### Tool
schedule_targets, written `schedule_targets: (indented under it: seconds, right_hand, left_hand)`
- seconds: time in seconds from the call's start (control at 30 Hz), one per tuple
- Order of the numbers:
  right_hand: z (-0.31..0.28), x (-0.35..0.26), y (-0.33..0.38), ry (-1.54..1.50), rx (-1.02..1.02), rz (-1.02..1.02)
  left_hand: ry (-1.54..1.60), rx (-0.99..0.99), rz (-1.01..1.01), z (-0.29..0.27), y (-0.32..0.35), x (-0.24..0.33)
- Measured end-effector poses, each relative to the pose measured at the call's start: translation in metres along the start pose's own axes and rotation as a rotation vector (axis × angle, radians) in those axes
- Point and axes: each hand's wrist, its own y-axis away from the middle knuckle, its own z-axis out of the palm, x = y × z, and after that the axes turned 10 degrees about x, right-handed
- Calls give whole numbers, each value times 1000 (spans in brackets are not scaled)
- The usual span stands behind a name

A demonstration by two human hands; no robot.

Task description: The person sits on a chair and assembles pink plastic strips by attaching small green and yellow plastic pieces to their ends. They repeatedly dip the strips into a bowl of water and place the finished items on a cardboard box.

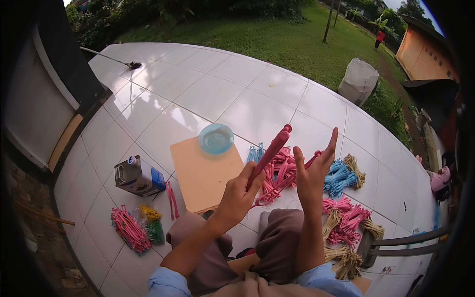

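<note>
Left hand closed round the lower end of a red plastic stick, thumb and fingers wrapped, the stick rising up and to the right above my lap. Right hand raised beside it, fingers spread and mostly open, pinching a thin pink strip that runs down toward the left hand — I cannot tell how firm that pinch is.

I judge the stick light and stiff, smooth enough to twist in the grip; best held low, where the left hand has it. The strip looks soft, limp and light — take it near an end.

On the tiled floor: an orange board with a pale blue round lid at its far corner, a metal can to the left, pink bundles in a bag near it. Loose piles of pink, blue and tan strips crowd the right side, close under the right hand.
</note>
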Motion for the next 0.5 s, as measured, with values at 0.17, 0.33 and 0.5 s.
schedule_targets:
  seconds: [0.17,0.33,0.5]
  right_hand:
    - [-20,24,-17,-354,-118,158]
    - [-27,-3,-9,-1036,-367,293]
    - [-30,0,-11,-1079,-302,436]
  left_hand:
    - [-46,-46,51,17,4,5]
    - [-107,-43,117,28,6,0]
    - [-161,-152,115,28,10,3]
